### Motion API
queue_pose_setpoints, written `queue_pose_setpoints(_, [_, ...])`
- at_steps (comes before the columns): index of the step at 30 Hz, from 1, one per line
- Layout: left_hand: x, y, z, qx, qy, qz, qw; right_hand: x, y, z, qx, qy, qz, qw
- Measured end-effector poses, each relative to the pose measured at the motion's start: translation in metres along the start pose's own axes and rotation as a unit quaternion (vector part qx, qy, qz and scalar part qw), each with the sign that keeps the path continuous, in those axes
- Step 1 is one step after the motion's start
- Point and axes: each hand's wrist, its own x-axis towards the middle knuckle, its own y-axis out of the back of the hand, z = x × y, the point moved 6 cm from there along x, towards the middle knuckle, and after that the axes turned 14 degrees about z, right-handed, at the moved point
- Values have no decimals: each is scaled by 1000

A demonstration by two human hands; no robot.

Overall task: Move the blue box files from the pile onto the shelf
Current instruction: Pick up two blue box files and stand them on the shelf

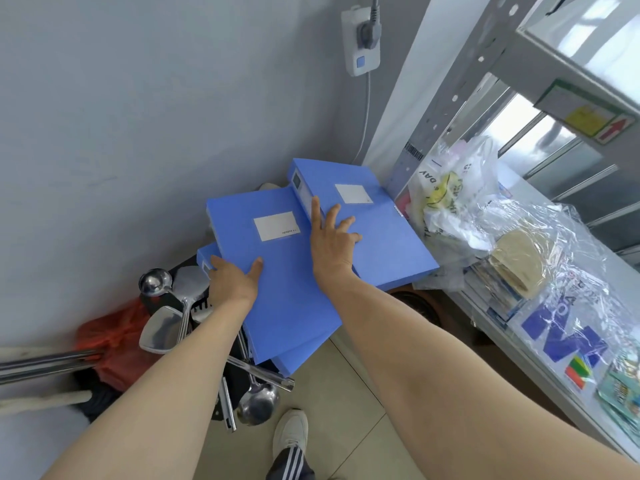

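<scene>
Three blue box files with white labels lie in a loose pile near the wall corner. My left hand (pixel 235 282) grips the left edge of the middle file (pixel 287 289), thumb on its top face. My right hand (pixel 332 240) is spread over the near left corner of the upper right file (pixel 384 237), thumb against its spine. That file's right corner reaches the lower board of the grey metal shelf (pixel 502 341). The bottom file (pixel 304 358) shows only at its edges under the middle one.
Steel ladles and spatulas (pixel 166 323) stick up from a dark container under the pile, beside a red bag (pixel 114 344). Plastic bags (pixel 460 209) and packets crowd the shelf board. A power strip (pixel 362 39) hangs on the wall. My shoe (pixel 291 434) stands on the tiled floor.
</scene>
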Motion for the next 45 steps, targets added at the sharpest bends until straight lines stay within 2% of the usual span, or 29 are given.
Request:
queue_pose_setpoints(3, [-6, 1, 7, -113, 65, 10, 991, 0, 10, 14, 15, -39, 27, 999])
queue_pose_setpoints(6, [-16, 4, 25, -141, 56, 5, 988, -1, 22, 28, 38, -57, 34, 997])
queue_pose_setpoints(12, [-47, 27, 73, -171, 7, 14, 985, -20, 63, 60, 62, -113, 84, 988])
queue_pose_setpoints(17, [-97, 71, 118, -116, -97, 83, 985, -47, 105, 92, 170, -177, 133, 960])
queue_pose_setpoints(21, [-147, 109, 152, -117, -164, 148, 968, -73, 149, 113, 290, -236, 179, 910])
queue_pose_setpoints(25, [-194, 140, 182, -158, -217, 159, 950, -101, 200, 138, 394, -282, 225, 845])
queue_pose_setpoints(30, [-246, 172, 220, -234, -301, 159, 911, -137, 240, 178, 470, -337, 278, 767])
queue_pose_setpoints(33, [-281, 189, 245, -268, -343, 170, 884, -158, 258, 206, 479, -338, 339, 735])
queue_pose_setpoints(38, [-337, 198, 282, -313, -371, 144, 862, -186, 289, 256, 491, -340, 460, 657])
queue_pose_setpoints(45, [-399, 185, 338, -365, -451, 63, 812, -201, 307, 324, 529, -347, 528, 567])
